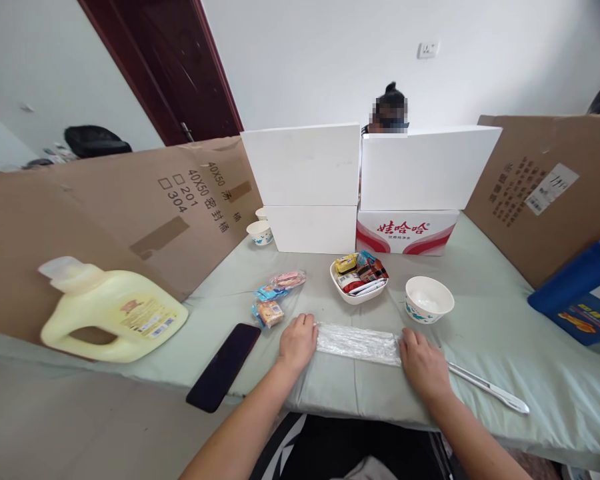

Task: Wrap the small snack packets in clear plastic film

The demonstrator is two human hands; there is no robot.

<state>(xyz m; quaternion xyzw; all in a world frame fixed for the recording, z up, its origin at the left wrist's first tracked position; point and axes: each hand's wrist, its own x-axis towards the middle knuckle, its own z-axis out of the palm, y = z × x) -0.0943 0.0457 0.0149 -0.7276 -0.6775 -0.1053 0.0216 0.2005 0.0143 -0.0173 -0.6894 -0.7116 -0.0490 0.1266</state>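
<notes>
A crinkled strip of clear plastic wrap (359, 344) lies across the front of the table between my hands. My left hand (299, 341) has its fingers curled over the left end, while my right hand (423, 363) grips the right end. From beside my right hand a long thin metal utensil, perhaps tongs (490, 387), points toward the right front; its other end is hidden by that hand. Just beyond my left hand are a packaged biscuit (270, 313) and other wrapped snacks (281, 285). A white paper bowl (429, 300) stands beyond my right hand.
A white dish (362, 297) of packaged snacks sits mid-table. White boxes (310, 230) form a wall behind, with a person (390, 110) beyond. Paper bowls (260, 233) stand back left. A phone (223, 367) and yellow jug (115, 317) are left; a blue jug (580, 293) is right.
</notes>
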